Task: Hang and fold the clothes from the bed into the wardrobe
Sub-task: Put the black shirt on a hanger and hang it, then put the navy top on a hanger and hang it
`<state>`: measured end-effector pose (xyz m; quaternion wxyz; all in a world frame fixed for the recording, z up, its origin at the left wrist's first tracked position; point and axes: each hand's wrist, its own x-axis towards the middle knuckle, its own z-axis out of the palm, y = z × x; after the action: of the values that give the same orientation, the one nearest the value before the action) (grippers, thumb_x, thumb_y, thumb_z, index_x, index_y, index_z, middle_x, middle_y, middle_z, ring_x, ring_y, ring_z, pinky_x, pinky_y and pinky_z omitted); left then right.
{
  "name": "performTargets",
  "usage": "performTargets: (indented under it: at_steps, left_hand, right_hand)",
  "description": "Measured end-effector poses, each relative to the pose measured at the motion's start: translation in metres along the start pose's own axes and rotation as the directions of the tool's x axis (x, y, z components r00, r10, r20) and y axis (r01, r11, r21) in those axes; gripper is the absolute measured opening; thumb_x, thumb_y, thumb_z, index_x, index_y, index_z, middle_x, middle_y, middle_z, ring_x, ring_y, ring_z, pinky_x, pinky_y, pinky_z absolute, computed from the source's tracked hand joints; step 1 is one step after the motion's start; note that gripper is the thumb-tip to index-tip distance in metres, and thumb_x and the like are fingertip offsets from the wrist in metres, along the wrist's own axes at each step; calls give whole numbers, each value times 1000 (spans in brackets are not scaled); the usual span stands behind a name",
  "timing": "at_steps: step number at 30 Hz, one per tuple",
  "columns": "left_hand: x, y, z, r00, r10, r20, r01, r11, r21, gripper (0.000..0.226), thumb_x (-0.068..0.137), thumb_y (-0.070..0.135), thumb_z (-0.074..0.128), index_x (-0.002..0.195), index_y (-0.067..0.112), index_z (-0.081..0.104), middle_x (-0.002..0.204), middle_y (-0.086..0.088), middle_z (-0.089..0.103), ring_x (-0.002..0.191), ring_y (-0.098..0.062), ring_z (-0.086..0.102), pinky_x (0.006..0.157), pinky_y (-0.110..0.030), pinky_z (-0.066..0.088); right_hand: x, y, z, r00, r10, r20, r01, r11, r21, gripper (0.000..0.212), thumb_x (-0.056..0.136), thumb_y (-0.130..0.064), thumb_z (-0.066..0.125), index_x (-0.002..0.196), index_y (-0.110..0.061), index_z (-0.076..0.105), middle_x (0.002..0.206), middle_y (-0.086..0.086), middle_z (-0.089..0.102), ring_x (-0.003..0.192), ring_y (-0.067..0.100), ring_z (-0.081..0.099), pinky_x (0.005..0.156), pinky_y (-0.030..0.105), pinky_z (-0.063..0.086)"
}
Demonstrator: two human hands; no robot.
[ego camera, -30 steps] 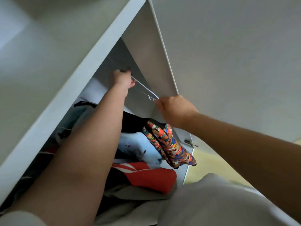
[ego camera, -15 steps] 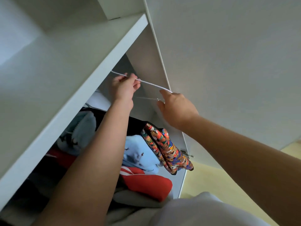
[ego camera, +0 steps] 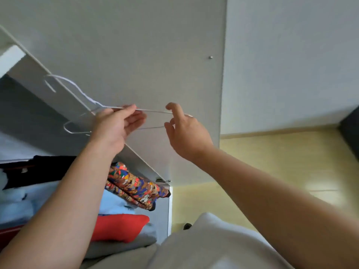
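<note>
The left hand [ego camera: 114,127] held a white wire hanger [ego camera: 153,111] in front of the open door [ego camera: 136,45] of the wardrobe [ego camera: 29,117]. Its thumb lay on top of the wire and the other fingers were curled under it. The right hand [ego camera: 186,134] held the same wire a little further to the right. Its index finger was bent over the wire and its thumb touched a second, lower wire [ego camera: 151,128]. The two hands were near each other but did not touch.

One hook [ego camera: 51,82] rose to the upper left, in front of the wardrobe's white edge. Another hook [ego camera: 68,130] showed lower, just beside the left wrist. I could not tell whether the hands held one hanger or two. No garment was on the wire.

The clothes were inside the wardrobe, below the left arm. A patterned piece [ego camera: 136,187] of many colours was nearest to the door, close to the hinge [ego camera: 165,180]. Under it were a light blue piece [ego camera: 114,204], a red piece [ego camera: 120,226] and a grey piece [ego camera: 116,247]. A black piece [ego camera: 38,171] was further to the left. These were blurred, so I could not tell if they hung or lay folded.

The door had a small metal stud [ego camera: 210,57]. To the right were a pale wall [ego camera: 291,55] and a yellow floor [ego camera: 272,162]. The person's grey shirt [ego camera: 204,239] filled the bottom of the view.
</note>
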<state>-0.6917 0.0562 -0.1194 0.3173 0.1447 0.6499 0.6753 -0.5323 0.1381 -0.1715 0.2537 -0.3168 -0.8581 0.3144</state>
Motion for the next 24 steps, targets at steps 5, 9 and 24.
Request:
performTargets:
  at_steps: [5,9,24]
  left_hand:
    - [-51,-32,110,966,-103,238,99,995,30,19,103,19,54,91,6,61,75,-14,75,68,-23,75,61,-29,61]
    - [-91,-66,206,914,-174,368,146,984,103,22,103,23,56,93,6,65,77,-10,75,68,-21,74,62,-27,61]
    - [-232,-170,551,609,-404,683,234,914,332,30,108,26,46,96,7,66,82,-11,74,65,-16,71,60,-26,59]
  right_hand:
    - [-54,83,-90,953,266,-148,-268,963,12,41,102,-54,46,117,-18,61,103,9,74,99,36,66,80,44,56]
    - [-116,153,-163,856,449,-257,-452,890,51,47,99,-60,47,96,-16,64,83,5,71,82,33,64,71,41,55]
    - [-296,335,-381,376,761,-528,-878,474,58,46,101,-59,35,89,-22,59,78,1,63,72,29,61,64,35,51]
